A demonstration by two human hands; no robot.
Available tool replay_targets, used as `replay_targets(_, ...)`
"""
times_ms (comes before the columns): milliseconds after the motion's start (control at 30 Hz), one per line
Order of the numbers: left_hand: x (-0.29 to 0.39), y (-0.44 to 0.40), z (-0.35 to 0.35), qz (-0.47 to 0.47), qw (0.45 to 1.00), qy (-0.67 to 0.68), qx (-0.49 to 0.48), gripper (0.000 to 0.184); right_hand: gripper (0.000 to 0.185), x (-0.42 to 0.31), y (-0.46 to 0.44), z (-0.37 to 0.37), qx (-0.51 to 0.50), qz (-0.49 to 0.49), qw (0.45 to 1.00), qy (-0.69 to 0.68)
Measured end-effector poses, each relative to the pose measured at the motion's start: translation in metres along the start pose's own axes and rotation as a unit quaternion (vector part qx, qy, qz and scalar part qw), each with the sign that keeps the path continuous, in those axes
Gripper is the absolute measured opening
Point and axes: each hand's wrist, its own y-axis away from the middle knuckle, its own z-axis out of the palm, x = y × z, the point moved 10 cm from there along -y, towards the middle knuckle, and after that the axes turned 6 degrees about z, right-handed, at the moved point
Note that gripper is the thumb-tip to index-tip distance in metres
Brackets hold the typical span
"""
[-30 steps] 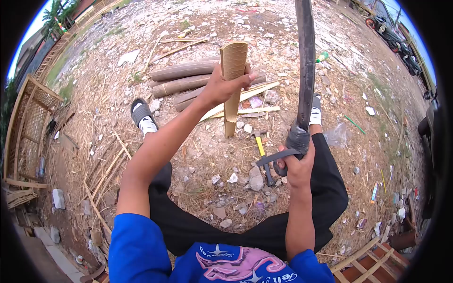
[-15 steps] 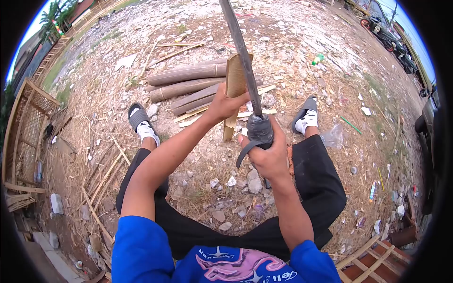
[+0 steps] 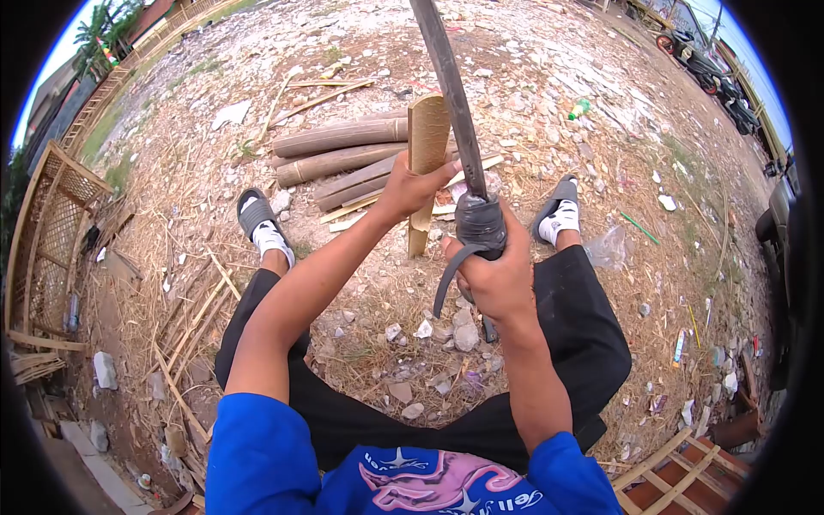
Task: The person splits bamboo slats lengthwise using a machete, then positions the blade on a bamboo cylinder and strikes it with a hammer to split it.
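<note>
Gripping bamboo strip upright w/ fingers of L hand, nr. brown poles on ground; clutching long blade's taped handle w/ fingers of R hand.

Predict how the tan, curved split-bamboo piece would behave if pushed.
The tan, curved split-bamboo piece seems stiff, standing straight without sagging. Unsupported, it would probably tip, being tall and narrow at its base.

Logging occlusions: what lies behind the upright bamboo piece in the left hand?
Behind the bamboo piece, brown poles show to its left; what it and the left hand cover is hidden.
</note>
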Motion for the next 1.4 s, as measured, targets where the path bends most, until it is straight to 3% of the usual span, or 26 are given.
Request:
replay_targets(133, 0.002, -0.003, -0.008, -0.003, 1.000, 0.007, 0.012, 0.028, 0.031, -0.045, 0.001, -0.008, 0.025, -0.074, 0.997, -0.028)
replay_targets(267, 0.003, -0.002, -0.005, -0.003, 1.000, 0.009, 0.006, 0.023, 0.032, -0.047, -0.003, 0.000, -0.004, -0.092, 0.994, -0.066)
replay_targets(367, -0.001, 0.006, 0.002, 0.002, 0.999, 0.034, 0.006, 0.018, 0.023, 0.000, -0.026, 0.014, -0.009, -0.104, 0.993, 0.056)
replay_targets(433, -0.009, 0.004, 0.000, -0.021, 0.999, 0.037, -0.012, 0.022, 0.022, 0.019, -0.028, 0.013, -0.025, -0.030, 0.999, 0.024)
replay_targets(600, -0.001, 0.006, 0.007, -0.013, 0.999, 0.022, -0.026, 0.022, 0.023, 0.024, -0.023, 0.008, -0.027, 0.031, 0.999, -0.021)
replay_targets(900, 0.002, 0.011, 0.015, -0.016, 0.999, 0.027, -0.043, 0.020, 0.025, 0.032, -0.016, 0.001, -0.016, 0.031, 0.999, -0.005)
replay_targets(1000, -0.014, 0.010, 0.015, -0.022, 0.995, -0.024, -0.092, 0.033, 0.025, 0.028, -0.012, -0.003, -0.015, 0.042, 0.999, -0.006)
replay_targets(1100, -0.004, 0.011, 0.015, 0.054, 0.977, -0.078, -0.190, 0.058, 0.025, 0.027, -0.007, -0.014, -0.020, 0.062, 0.998, 0.013)
replay_targets(1133, -0.004, 0.008, 0.004, 0.048, 0.975, -0.083, -0.202, 0.076, 0.025, 0.026, -0.005, -0.018, -0.024, 0.064, 0.998, 0.017)
replay_targets(1167, 0.027, 0.003, -0.012, 0.096, 0.974, -0.088, -0.185, 0.078, 0.025, 0.024, -0.004, -0.023, -0.027, 0.066, 0.997, 0.021)
replay_targets(1200, 0.062, -0.007, -0.032, 0.172, 0.963, -0.112, -0.173, 0.067, 0.025, 0.023, -0.002, -0.024, -0.034, 0.062, 0.997, 0.015)
replay_targets(1267, 0.169, -0.031, -0.074, 0.433, 0.869, -0.241, 0.018, 0.050, 0.024, 0.020, 0.001, -0.025, -0.036, 0.059, 0.998, 0.014)
replay_targets(1333, 0.296, -0.048, -0.076, 0.551, 0.797, -0.247, 0.031, 0.047, 0.024, 0.018, 0.004, -0.024, -0.037, 0.062, 0.997, 0.020)
replay_targets(1400, 0.351, -0.064, -0.045, 0.575, 0.762, -0.297, -0.014, 0.048, 0.024, 0.016, 0.002, -0.022, -0.043, 0.064, 0.997, 0.027)
